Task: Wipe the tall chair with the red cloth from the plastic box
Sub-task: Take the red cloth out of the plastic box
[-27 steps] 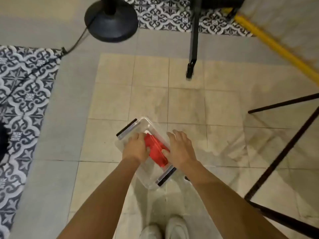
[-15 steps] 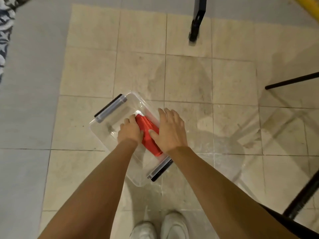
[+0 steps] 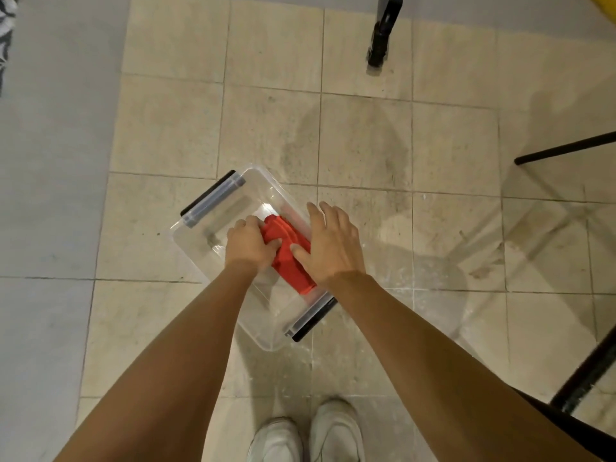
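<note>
The red cloth (image 3: 290,258) lies inside the clear plastic box (image 3: 213,228), which stands on the beige floor tiles in front of a pair of white shoes (image 3: 306,435). Part of the cloth is covered by both hands, and I cannot see its near end clearly where it meets the dark handle.

The left hand (image 3: 248,245) has its fingers curled into the left edge of the cloth and grips it. The right hand (image 3: 333,248) is spread with straight fingers over the right rim of the box and hides this rim; only its thumb touches the cloth.

At the right edge some black bars are cut off by the frame; they are probably the legs of the tall chair (image 3: 566,150). A black stand foot (image 3: 380,45) at the top is also cut off.

Compared with half a second ago, the cloth looks more bunched under the left fingers, but it is still in the box. The right hand has stayed in almost the same place.
</note>
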